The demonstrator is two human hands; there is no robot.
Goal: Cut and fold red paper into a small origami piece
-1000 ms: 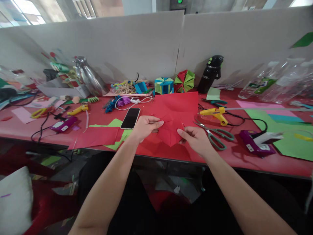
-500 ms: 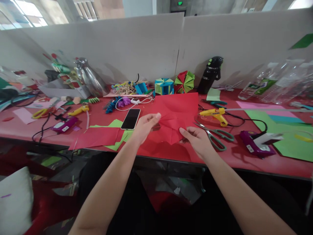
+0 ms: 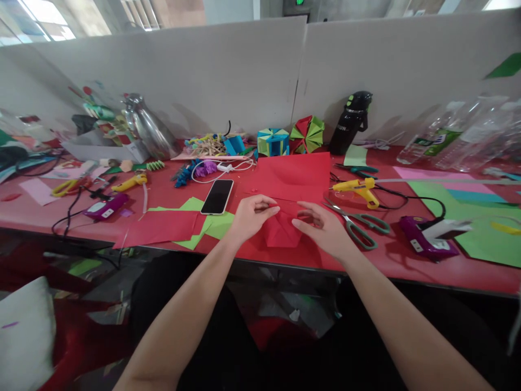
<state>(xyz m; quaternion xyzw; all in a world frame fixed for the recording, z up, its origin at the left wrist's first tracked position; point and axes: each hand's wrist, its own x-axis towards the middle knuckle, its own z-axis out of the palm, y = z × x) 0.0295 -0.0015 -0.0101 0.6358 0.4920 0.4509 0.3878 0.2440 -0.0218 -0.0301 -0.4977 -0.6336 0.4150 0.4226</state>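
A folded piece of red paper (image 3: 283,231) hangs near the table's front edge, with crease lines across it. My left hand (image 3: 258,214) pinches its upper left side between thumb and fingers. On the right side my right hand (image 3: 319,222) holds the same paper, its thumb towards the middle and its fingers curled behind. Just beyond lies a flat red sheet (image 3: 293,171). Scissors with green handles (image 3: 358,222) rest close to my right hand, and a phone (image 3: 217,196) lies beyond my left hand.
A yellow glue gun (image 3: 356,189) and a purple power strip (image 3: 427,239) with cords are at the right. Red paper (image 3: 163,228) over green sheets lies at the left. Behind stand a black bottle (image 3: 350,125), paper models (image 3: 272,142) and a metal jug (image 3: 148,127).
The folded red paper has turned, its lower edge now level and facing me. Both hands have shifted, the left one lower and closer to the right hand.
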